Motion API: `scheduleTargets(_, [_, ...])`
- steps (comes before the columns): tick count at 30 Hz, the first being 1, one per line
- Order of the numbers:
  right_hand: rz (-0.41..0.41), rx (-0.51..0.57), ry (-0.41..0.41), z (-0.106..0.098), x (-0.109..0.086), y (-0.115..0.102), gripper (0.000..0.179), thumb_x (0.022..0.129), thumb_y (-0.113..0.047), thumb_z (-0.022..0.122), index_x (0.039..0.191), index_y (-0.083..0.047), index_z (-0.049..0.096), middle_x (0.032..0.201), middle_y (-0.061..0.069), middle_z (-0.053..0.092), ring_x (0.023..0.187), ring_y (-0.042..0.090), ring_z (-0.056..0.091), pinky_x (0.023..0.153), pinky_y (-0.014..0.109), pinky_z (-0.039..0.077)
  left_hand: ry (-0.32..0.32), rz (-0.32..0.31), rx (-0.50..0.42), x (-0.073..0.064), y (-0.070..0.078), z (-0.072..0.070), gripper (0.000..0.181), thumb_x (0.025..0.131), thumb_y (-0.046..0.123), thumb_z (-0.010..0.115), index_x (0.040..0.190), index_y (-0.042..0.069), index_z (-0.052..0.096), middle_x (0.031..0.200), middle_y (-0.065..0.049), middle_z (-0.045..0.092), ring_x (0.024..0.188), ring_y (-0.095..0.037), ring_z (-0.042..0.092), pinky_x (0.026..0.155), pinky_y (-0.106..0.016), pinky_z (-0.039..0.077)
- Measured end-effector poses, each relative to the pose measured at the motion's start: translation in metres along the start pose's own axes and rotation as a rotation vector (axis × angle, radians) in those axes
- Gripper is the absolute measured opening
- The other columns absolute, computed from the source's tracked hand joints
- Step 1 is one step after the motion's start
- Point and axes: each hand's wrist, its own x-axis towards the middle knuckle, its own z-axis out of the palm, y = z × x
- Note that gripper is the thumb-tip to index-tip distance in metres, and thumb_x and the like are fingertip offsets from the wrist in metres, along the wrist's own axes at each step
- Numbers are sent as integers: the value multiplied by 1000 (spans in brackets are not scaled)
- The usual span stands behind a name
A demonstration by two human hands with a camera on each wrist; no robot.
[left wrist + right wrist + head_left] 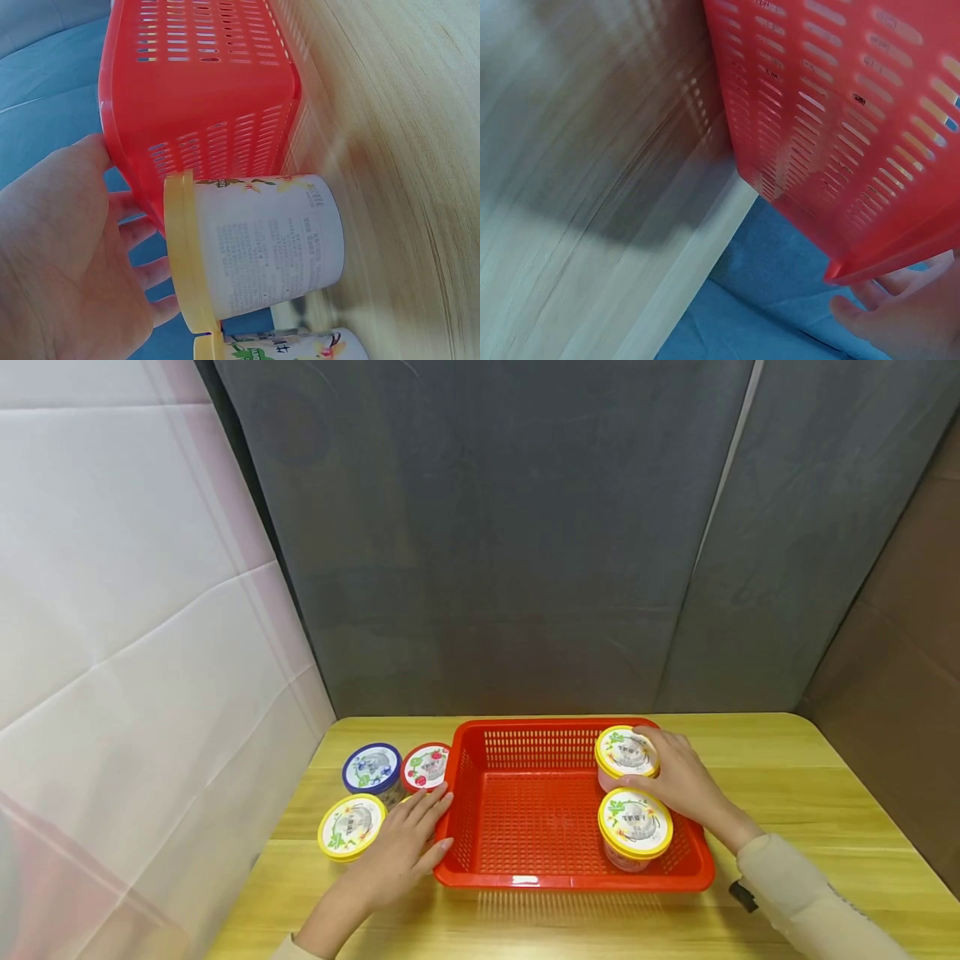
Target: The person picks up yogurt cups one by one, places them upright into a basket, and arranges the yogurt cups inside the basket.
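Observation:
My right hand (pixel 686 781) reaches over the right rim of the red plastic basket (pixel 525 883). Its thumb and fingers hold the lid edge of the rear yellow-lidded tub (pixel 627 752) inside. A second yellow-lidded tub (pixel 636 821) stands just in front of it. Fingers extended, my left hand (pixel 405 843) lies against the basket's left rim. Below that palm, in the left wrist view, a white tub with a yellow lid (pixel 262 244) stands beside the basket wall; the hand mostly hides it in the head view.
Left of the basket stand a blue-lidded tub (pixel 372 767), a red-lidded tub (pixel 426 766) and another yellow-lidded tub (pixel 352 827). All rests on a wooden table (pixel 780 760), with a grey partition (pixel 487 543) behind and a white one (pixel 135 568) at left.

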Motion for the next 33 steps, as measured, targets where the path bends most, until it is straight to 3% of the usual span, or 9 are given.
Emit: scheduleTargets(33, [55,-42,-83,1,3,-9,79,82,-40,78,144,-6,44,144,25,47,133,45,35,104,69,31,-15,-14,21,0,2,0,59,101,35,53,153,12,37,163,-5,31,148,-38,32,119,-59,30])
